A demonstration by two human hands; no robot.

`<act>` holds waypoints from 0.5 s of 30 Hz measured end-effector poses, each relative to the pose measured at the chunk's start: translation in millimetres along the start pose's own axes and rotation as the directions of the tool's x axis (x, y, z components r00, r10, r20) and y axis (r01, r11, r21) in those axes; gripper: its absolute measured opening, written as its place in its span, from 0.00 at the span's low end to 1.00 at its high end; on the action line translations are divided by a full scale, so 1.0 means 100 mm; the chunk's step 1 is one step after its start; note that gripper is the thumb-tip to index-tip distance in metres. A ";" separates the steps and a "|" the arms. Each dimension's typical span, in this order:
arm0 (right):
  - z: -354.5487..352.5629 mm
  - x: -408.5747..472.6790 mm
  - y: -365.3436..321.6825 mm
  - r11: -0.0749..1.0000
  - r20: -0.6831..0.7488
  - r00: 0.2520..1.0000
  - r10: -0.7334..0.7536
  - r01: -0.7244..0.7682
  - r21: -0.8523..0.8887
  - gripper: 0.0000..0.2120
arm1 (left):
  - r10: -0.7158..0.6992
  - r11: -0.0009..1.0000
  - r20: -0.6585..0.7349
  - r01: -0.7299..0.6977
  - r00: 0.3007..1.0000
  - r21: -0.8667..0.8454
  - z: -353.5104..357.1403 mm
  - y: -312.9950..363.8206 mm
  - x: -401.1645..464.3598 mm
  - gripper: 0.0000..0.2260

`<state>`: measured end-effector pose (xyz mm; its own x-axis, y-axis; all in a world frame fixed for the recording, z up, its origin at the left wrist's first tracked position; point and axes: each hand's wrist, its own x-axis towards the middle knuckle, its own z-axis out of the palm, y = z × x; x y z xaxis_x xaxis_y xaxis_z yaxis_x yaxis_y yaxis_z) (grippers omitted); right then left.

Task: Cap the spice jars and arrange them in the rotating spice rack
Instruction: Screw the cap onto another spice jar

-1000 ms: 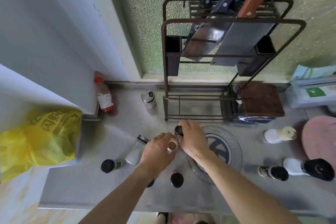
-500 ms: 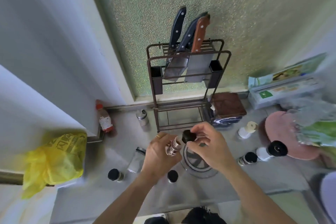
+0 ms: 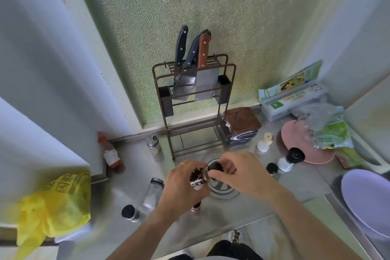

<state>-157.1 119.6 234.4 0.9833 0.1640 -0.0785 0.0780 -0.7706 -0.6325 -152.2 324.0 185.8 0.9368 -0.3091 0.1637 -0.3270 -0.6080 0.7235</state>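
Observation:
My left hand (image 3: 181, 183) grips a small spice jar (image 3: 196, 180) tilted on its side above the steel counter. My right hand (image 3: 238, 172) pinches a black cap (image 3: 214, 168) against the jar's mouth. Just below both hands lies the round rotating rack base (image 3: 223, 190), partly hidden by them. More jars stand around: a black-capped one (image 3: 129, 213) at front left, a tall clear jar (image 3: 153, 192) beside it, one (image 3: 196, 206) under my left wrist, a small black-capped one (image 3: 272, 169) and a white grinder (image 3: 290, 159) to the right.
A brown metal knife rack (image 3: 193, 99) with three knives stands behind the hands. A steel shaker (image 3: 153, 145) and a red-capped bottle (image 3: 109, 152) sit at back left. A yellow bag (image 3: 52, 202) hangs left. A pink plate (image 3: 304, 143), wrap boxes (image 3: 295, 99) and white plate (image 3: 367, 200) crowd the right.
The view has pulled back and up. My left hand lifted and tilted the jar, and my right hand brought the black cap from beside the jar onto its mouth.

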 end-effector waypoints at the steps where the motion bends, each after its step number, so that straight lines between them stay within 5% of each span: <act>1: -0.01 -0.03 -0.01 1.000 0.035 0.999 -0.013 0.012 0.012 0.22 | -0.003 1.000 0.011 0.003 1.000 0.002 -0.01 0.00 -0.02 0.17; 6: 0.01 -0.09 -0.06 0.999 0.080 0.996 0.034 -0.035 0.011 0.15 | 0.003 1.000 0.017 -0.003 1.000 -0.004 -0.03 -0.02 -0.09 0.17; 9: 0.07 -0.12 -0.13 0.993 0.025 0.996 0.088 -0.085 -0.078 0.34 | 0.009 1.000 0.030 -0.008 1.000 -0.018 -0.05 -0.04 -0.10 0.18; 12: 0.06 -0.14 -0.12 0.996 0.085 0.995 0.056 -0.062 0.069 0.19 | 0.002 1.000 0.029 -0.001 1.000 -0.017 -0.07 -0.05 -0.08 0.17; 15: 0.06 -0.12 -0.15 0.995 0.037 0.995 0.095 -0.094 -0.036 0.15 | 0.000 1.000 0.033 0.000 0.999 -0.005 -0.10 -0.07 -0.09 0.17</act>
<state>-170.8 132.5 240.2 0.9796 0.1123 -0.1668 -0.0090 -0.8042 -0.5943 -157.2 337.8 185.9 0.9322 -0.3331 0.1416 -0.3264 -0.6047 0.7265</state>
